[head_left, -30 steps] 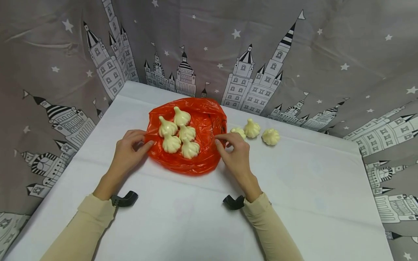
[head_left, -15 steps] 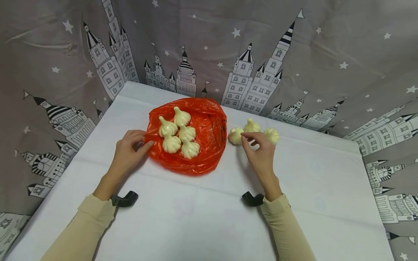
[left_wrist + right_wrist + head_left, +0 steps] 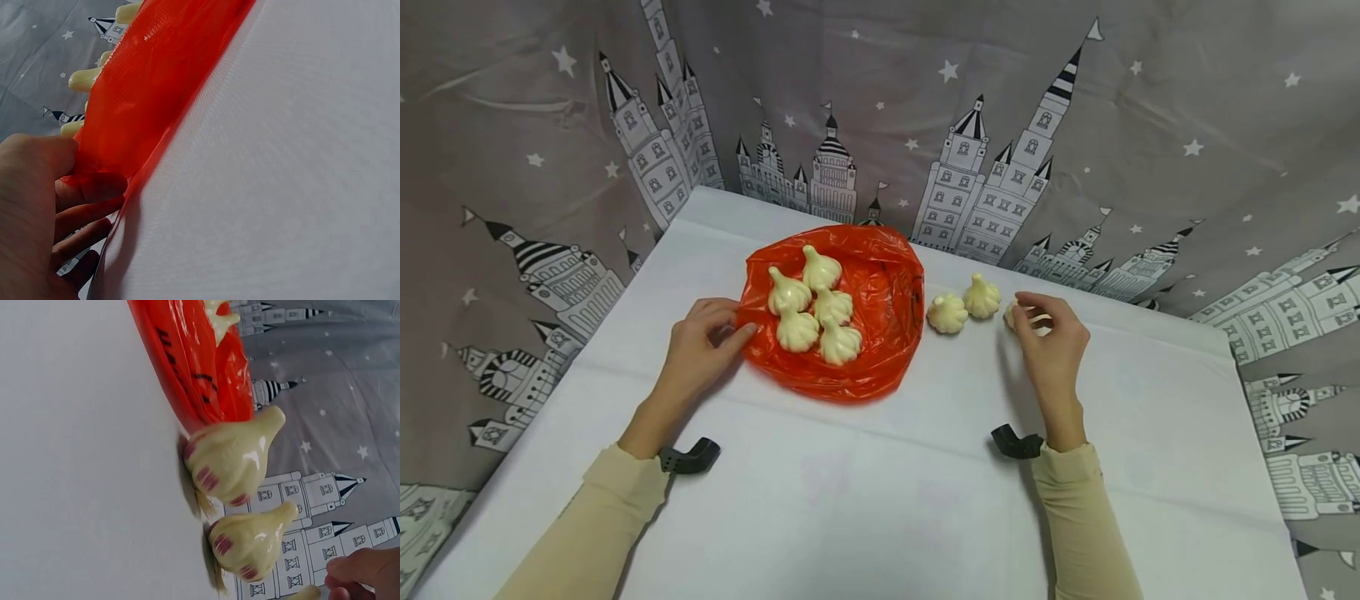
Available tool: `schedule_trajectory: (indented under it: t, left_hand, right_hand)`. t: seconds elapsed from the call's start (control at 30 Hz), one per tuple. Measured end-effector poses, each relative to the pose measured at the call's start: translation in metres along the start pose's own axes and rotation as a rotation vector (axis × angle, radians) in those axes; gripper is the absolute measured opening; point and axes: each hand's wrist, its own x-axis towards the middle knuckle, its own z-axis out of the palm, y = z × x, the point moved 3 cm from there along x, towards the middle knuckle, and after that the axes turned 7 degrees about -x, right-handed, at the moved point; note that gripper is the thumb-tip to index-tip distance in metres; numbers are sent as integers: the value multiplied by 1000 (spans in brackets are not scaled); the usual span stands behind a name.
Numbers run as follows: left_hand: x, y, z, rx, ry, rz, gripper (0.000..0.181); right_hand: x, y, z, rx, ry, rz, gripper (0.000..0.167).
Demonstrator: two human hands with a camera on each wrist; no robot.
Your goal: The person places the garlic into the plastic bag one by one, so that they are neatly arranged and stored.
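Observation:
A red plastic bag [image 3: 887, 300] lies spread open on the table with several garlic bulbs [image 3: 797, 332] in it. My left hand [image 3: 700, 343] pinches the bag's left edge; in the left wrist view thumb and fingers hold the red film [image 3: 144, 100]. My right hand [image 3: 1054, 346] hovers at the rightmost loose bulb [image 3: 1011, 316], mostly hidden beneath its bent fingers. The right wrist view has the fingertips [image 3: 344, 567] apart from that bulb's stem [image 3: 306, 593]. Two other loose bulbs, one near the bag [image 3: 947, 313] and one behind it to the right [image 3: 982, 297], stand between.
A white cloth [image 3: 850, 492] covers the table. Behind its far edge hangs a grey curtain [image 3: 880, 92] with printed castles and stars. Each wrist carries a black camera mount, the left one [image 3: 692, 457] and the right one [image 3: 1017, 442].
My right hand has left the bag's right edge and moved right, past two loose garlic bulbs to the farthest one. The left hand stays at the bag's left edge.

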Motion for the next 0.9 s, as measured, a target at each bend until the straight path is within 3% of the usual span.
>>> schedule_trajectory:
  t: [0.2,0.37,0.53,0.9]
  left_hand:
    - [0,0,1,-8,-3,-2,19]
    - [0,-1,1,1,-9,-6,19]
    - [1,-1,2,4,-6,3,19]
    - [0,-1,0,10,1,7,19]
  right_hand:
    - [4,10,-3,-19,-27,29,30]
    - [6,18,-3,-102,-89,38,38]
    - [8,25,-3,-154,-113,30,29]
    - [11,29,-6,-164,-115,43,20]
